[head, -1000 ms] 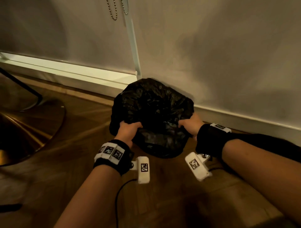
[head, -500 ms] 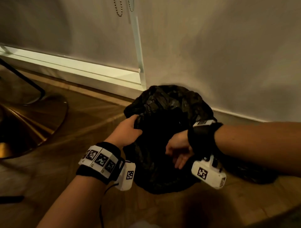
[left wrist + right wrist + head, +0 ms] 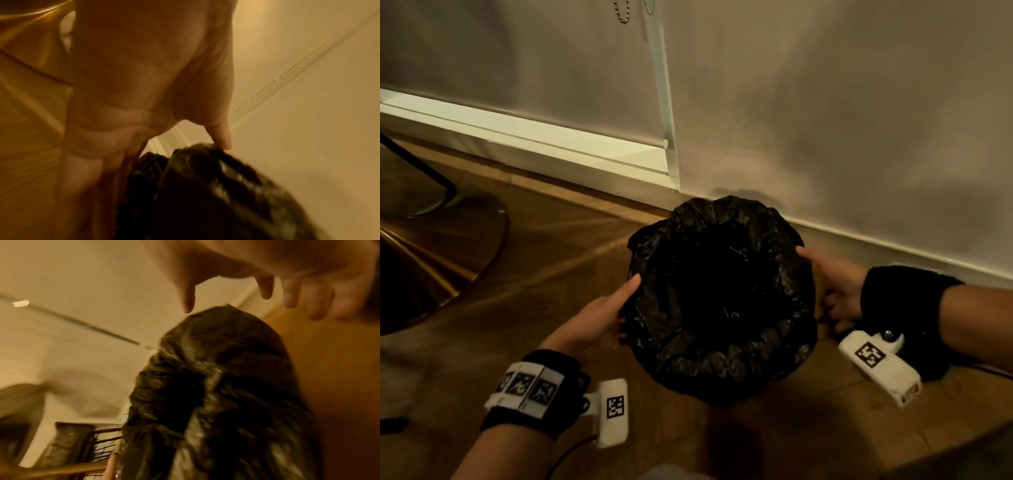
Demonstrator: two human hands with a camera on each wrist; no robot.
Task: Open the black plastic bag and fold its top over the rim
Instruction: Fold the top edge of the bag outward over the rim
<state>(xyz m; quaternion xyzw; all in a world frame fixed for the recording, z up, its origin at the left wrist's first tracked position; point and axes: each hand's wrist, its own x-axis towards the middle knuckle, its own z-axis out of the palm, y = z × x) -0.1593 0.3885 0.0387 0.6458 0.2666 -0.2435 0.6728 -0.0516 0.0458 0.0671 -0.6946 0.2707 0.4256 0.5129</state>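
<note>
black crinkled plastic sits between both hands: the bag [image 3: 722, 298] stands on the wood floor [image 3: 544, 274] just in front of the wall [image 3: 825, 120], its mouth gaping wide and dark, the top film bunched and turned outward all round the rim.

the left hand [image 3: 599, 317] lies against the bag's left side, fingers straight and held together, the thumb [image 3: 221, 136] tip touching the folded edge; the left wrist view shows the palm flat beside the plastic, with nothing pinched. the right hand [image 3: 832, 284] is at the bag's right side, its grip spread: in the right wrist view the fingers [image 3: 265, 288] hang apart and loose just above the crumpled top, the thumb tip close to it, and whether any finger touches the film cannot be told through the blur.

each wrist carries a black band and a white camera block with a square code mark. behind the bag a white skirting [image 3: 534, 144] runs along the wall, and a pale vertical strip [image 3: 664, 102] rises from it. at the far left stands a round brass-coloured base [image 3: 431, 260] with a dark bent tube. two bead chains [image 3: 621, 12] hang at the top edge.
</note>
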